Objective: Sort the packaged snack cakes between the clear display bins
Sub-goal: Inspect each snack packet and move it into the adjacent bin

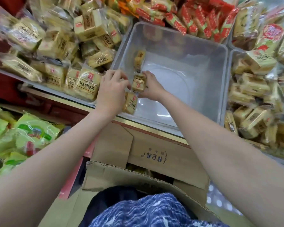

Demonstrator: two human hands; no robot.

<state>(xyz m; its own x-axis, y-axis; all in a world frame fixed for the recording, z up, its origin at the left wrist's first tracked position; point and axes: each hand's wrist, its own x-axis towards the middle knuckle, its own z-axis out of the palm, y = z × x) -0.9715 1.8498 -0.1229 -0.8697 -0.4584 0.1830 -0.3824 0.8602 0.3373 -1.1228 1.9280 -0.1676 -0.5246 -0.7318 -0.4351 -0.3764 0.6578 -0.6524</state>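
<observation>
A clear display bin (pixel 203 89) stands in the middle, nearly bare inside. Along its left wall stand three yellow packaged snack cakes in a row: a far one (pixel 139 58), a middle one (pixel 138 83) and a near one (pixel 130 103). My right hand (pixel 152 88) grips the middle cake from the right. From the left, my left hand (pixel 111 92) curls its fingers onto the same cake, at the bin's left wall. The bin on the left (pixel 59 46) is heaped with the same yellow cakes, and the bin on the right (pixel 256 99) holds many more.
An open cardboard box (pixel 154 161) stands below the shelf edge, in front of me. Red and green packets (pixel 195 18) fill the far bins. Green packets (pixel 23 136) lie at lower left. A gold-trimmed shelf edge (pixel 154 126) runs under the bins.
</observation>
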